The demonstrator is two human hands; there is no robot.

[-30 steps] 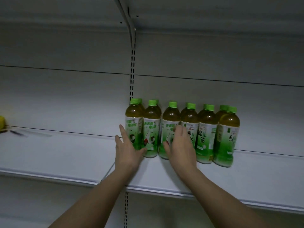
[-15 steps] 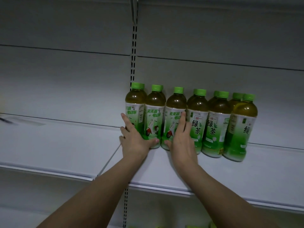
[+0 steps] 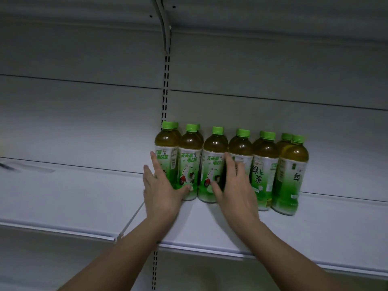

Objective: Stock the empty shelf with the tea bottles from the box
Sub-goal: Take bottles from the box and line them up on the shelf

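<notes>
Pale metal shelf, dim light, slotted upright behind. Tea bottles: 6 in the front row, green caps; further caps behind suggest a second row, count uncertain. All upright, touching, set back from the shelf's front edge. Left hand: fingers straight, flat against the leftmost bottle, thumb at the 2nd. Right hand: fingers straight, against the 3rd and 4th. Likely purpose: squaring the row. Box not in view.
</notes>
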